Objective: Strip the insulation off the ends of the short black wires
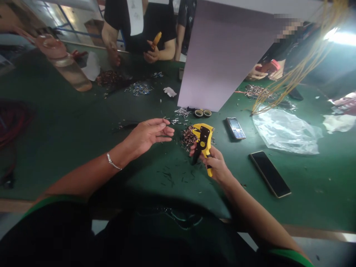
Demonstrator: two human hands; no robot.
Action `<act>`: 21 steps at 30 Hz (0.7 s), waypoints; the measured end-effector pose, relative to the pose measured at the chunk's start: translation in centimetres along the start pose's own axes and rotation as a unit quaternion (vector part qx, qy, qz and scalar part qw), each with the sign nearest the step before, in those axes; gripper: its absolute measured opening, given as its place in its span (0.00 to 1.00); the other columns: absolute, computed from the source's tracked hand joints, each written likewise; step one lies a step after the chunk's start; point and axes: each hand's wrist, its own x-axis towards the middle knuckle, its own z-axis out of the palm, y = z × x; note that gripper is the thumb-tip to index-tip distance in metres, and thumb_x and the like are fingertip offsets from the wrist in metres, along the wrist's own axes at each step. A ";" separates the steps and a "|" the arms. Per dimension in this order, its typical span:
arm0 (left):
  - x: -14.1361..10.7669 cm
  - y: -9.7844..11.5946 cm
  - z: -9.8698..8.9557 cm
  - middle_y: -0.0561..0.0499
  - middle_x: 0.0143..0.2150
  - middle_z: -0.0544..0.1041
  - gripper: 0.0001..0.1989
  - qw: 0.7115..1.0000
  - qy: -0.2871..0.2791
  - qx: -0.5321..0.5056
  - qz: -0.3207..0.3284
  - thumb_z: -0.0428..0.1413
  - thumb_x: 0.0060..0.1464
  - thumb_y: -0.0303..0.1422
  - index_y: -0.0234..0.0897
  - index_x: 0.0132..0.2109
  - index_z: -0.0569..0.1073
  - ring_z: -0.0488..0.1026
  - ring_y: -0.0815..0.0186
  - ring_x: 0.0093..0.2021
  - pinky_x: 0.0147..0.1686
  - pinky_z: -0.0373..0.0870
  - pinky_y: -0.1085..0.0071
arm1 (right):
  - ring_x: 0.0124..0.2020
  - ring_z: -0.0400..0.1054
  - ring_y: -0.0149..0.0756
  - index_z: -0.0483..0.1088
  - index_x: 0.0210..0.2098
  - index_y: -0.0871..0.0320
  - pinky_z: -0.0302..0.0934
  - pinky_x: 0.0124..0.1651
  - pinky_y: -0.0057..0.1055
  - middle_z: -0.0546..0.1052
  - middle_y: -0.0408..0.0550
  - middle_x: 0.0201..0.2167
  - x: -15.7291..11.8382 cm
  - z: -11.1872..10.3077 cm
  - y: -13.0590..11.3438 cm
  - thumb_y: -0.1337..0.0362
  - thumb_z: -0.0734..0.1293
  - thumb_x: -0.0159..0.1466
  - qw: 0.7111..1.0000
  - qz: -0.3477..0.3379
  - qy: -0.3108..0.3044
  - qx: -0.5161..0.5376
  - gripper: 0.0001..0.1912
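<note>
My right hand (215, 163) is wrapped round the handles of a yellow and black wire stripper (204, 141), whose head points up and away from me. Left of it, my left hand (154, 131) hovers with thumb and forefinger pinched together and the other fingers loosely stretched. What lies in that pinch, if anything, is too small to make out. Just beyond the fingertips are small silvery pieces (175, 121). A pile of short copper-brown pieces (188, 137) sits beside the tool's jaws, partly hidden by it. Dark snippets (167, 176) are scattered on the green table (144, 185) nearer to me.
On the right lie a keypad phone (236, 128), a dark smartphone (269, 173) and a clear plastic bag (286, 129). Two tape rolls (202, 113) sit below a pale upright panel (219, 55). A bottle (69, 70) stands back left. Across the table, co-workers' hands (151, 55) hold tools.
</note>
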 end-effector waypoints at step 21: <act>-1.6 0.5 2.4 0.42 0.33 0.81 0.05 0.998 0.048 -0.042 -0.003 0.55 0.59 0.24 0.27 0.43 0.74 0.80 0.60 0.39 0.51 0.74 0.52 | 0.37 0.74 0.41 0.70 0.45 0.57 0.68 0.44 0.40 0.77 0.46 0.37 0.1 1.2 0.7 0.72 0.66 0.46 0.995 -0.021 0.012 -0.095 0.25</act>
